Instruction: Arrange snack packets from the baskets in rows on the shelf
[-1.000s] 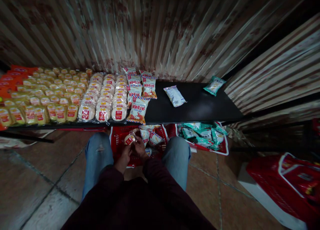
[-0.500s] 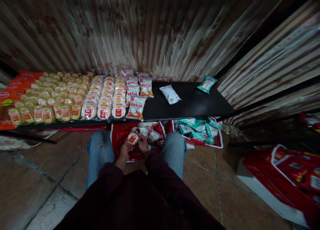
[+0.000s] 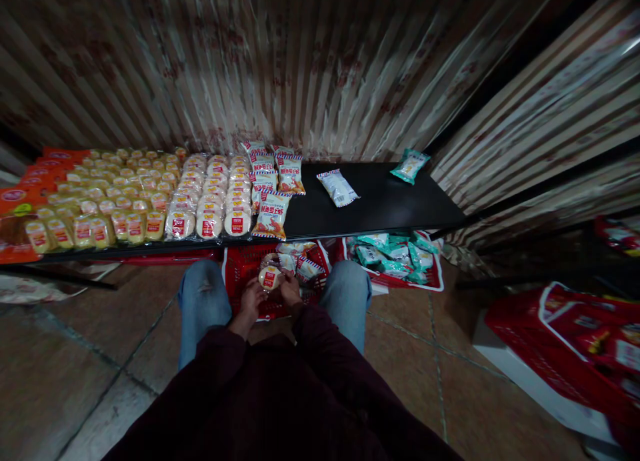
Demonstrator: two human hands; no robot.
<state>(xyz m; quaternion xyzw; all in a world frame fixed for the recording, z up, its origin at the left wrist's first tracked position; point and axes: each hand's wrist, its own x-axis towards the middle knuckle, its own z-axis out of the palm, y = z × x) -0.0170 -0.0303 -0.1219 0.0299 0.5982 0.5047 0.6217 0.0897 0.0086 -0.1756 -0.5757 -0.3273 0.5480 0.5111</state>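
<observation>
Person's left hand (image 3: 251, 299) and right hand (image 3: 291, 290): fingers pinching one round wrapped snack (image 3: 270, 279), over red basket (image 3: 237, 263), near black surface (image 3: 390, 206).

3 columns of white round cakes (image 3: 237, 222) plus 1 loose round cake (image 3: 270, 279), per-column totals too squished to call. 7 yellow packs (image 3: 135, 226) in the front row, more behind. Striped bags (image 3: 271, 214): at least 6 clumped, 1 solo, 3ish in a basket. Green packets (image 3: 410, 165): 1 up top, roughly 8 overlapping below. 3 red baskets (image 3: 235, 266), 1 black shelf (image 3: 385, 207), lol
</observation>
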